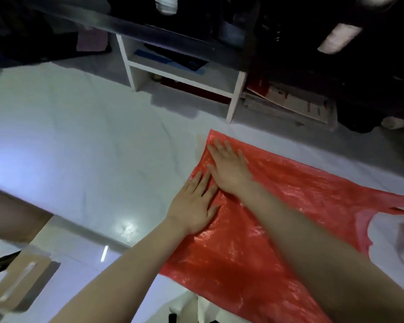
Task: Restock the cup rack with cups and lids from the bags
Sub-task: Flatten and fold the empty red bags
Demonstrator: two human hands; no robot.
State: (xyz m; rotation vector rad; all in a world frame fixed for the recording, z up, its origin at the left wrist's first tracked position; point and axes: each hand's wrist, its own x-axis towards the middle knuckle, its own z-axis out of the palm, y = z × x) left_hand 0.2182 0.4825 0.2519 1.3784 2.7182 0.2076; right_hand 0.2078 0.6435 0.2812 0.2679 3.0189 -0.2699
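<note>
A red plastic bag (296, 206) lies flat and spread out on the white floor, its handles off toward the right edge. My left hand (194, 206) presses on the bag's left edge with straight fingers. Just beyond it, my right hand (229, 166) lies flat on the bag near its far corner, fingers spread. The two hands touch side by side. Stacks of white cups (166, 4) show blurred at the top of the view, and another white stack (338, 38) at the upper right. No lids are visible.
A white shelf unit (182, 71) holding dark flat items stands on the floor beyond the bag. Flattened cardboard (287, 99) lies to its right. A cardboard box (21, 283) sits at the lower left. My leg (12, 213) shows at the left edge.
</note>
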